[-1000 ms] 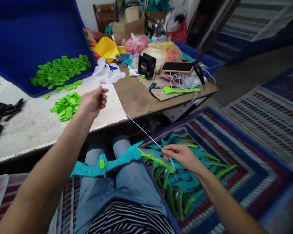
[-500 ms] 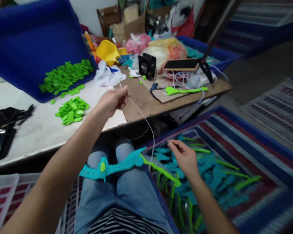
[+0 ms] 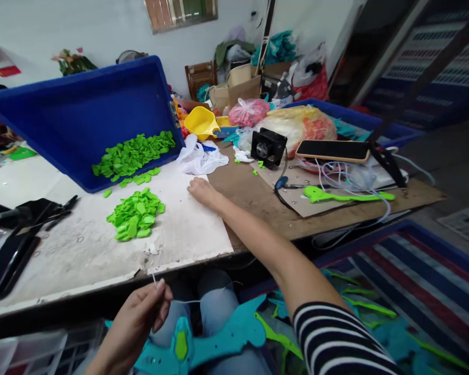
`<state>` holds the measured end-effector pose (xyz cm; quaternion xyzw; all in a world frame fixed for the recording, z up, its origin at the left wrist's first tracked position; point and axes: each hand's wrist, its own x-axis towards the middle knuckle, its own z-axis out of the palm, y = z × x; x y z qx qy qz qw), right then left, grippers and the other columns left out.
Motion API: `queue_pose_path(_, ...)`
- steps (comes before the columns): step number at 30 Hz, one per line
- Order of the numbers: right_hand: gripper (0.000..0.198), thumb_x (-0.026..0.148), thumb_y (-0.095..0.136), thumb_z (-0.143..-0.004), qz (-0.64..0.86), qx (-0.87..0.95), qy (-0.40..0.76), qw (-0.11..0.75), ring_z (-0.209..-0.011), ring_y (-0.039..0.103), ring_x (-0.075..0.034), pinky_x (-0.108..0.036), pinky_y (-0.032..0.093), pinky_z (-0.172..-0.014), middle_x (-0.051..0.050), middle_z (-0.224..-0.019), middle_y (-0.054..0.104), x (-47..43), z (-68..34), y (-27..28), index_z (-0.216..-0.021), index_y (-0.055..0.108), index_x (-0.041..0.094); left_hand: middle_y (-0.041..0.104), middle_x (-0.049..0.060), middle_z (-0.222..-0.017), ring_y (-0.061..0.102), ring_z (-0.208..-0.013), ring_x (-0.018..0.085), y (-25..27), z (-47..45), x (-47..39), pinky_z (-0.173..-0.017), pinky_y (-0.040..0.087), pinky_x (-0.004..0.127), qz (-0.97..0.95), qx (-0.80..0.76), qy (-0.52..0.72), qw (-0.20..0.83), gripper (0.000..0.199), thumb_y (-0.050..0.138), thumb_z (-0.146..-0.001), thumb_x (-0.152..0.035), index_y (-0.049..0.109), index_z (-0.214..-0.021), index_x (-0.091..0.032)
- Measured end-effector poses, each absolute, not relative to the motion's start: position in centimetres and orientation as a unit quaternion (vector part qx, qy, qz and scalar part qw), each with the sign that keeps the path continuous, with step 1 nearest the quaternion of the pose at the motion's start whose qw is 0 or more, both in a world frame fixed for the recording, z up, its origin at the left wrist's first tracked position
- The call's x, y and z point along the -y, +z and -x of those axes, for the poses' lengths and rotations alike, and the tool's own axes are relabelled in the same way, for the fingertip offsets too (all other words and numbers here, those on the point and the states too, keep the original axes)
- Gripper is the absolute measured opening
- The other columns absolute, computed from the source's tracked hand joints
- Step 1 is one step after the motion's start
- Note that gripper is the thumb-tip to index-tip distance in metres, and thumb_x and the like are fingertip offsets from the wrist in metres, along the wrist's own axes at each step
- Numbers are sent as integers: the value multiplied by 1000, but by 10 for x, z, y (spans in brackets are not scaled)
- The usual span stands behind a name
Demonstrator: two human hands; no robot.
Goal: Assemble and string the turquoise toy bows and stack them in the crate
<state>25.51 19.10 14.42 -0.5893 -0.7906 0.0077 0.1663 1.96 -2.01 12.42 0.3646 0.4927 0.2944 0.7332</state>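
My left hand (image 3: 144, 310), low in front of the table edge, pinches a thin white cord (image 3: 185, 301); a short end sticks up above the fingers, the rest runs right over my lap. On my thighs lies a turquoise plastic piece (image 3: 219, 336) with a lime-green tab (image 3: 181, 345) and a green strip (image 3: 277, 333) at its right end. My right hand (image 3: 203, 191) reaches across to the white board (image 3: 195, 229), fingers curled down, just in front of a white plastic bag (image 3: 203, 159). What its fingers hold, if anything, is hidden.
A heap of green pieces (image 3: 136, 213) lies left of my right hand. Behind it a tilted blue crate (image 3: 82, 125) holds more. A black fan (image 3: 269, 148), a phone (image 3: 334, 150) and a green stick (image 3: 347, 196) lie to the right. A striped-lined bin (image 3: 410, 271) stands lower right.
My left hand has come down from above the table to over my lap, still pinching the cord. My right hand has left the bin side and reached onto the table. The view has shifted.
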Motion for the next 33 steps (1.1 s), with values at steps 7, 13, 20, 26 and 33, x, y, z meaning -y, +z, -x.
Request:
queue_pose_path(7, 27, 19, 47, -93, 615, 719, 48, 320, -110, 55, -19, -36, 41, -99, -13, -118, 63, -99, -311, 178, -113, 62, 9, 48, -2, -44, 38, -39, 6, 162, -44, -6, -40, 25, 18, -425, -407, 306, 749, 49, 76, -61, -59, 60, -65, -12)
queue_pose_path(13, 35, 46, 56, -88, 408, 613, 506, 450, -69, 62, -13, -28, 50, -71, -1, -70, 66, 57, -247, 148, -99, 69, 15, 49, -3, -47, 41, -38, 7, 213, -85, -22, -38, 30, 19, -476, -335, 349, 735, 37, 69, -74, -48, 58, -68, -13)
queue_pose_path(20, 33, 47, 77, -69, 518, 395, 527, 545, -56, 57, -13, -29, 47, -61, 4, -52, 53, 163, -313, 150, -79, 69, 16, 44, -4, -47, 35, -41, 4, 256, -101, -50, -40, 26, 15, -429, -379, 393, 719, 35, 41, -97, -31, 51, -67, -17)
queue_pose_path(26, 41, 56, 76, -63, 643, 332, 477, 499, -61, 60, -15, -32, 50, -64, -3, -66, 65, 244, -341, 116, -73, 72, 16, 38, -6, -55, 34, -49, -1, 263, -142, -62, -59, 20, 13, -488, -399, 351, 692, 37, 30, -101, -26, 48, -75, -7)
queue_pose_path(33, 44, 60, 71, -66, 707, 352, 415, 451, -56, 51, -12, -27, 43, -56, -2, -62, 61, 284, -338, 74, -73, 75, 17, 55, 3, -97, 52, -76, 3, 229, -220, -76, -73, 35, 15, -524, -402, 278, 697, 31, 27, -102, -25, 47, -101, -1)
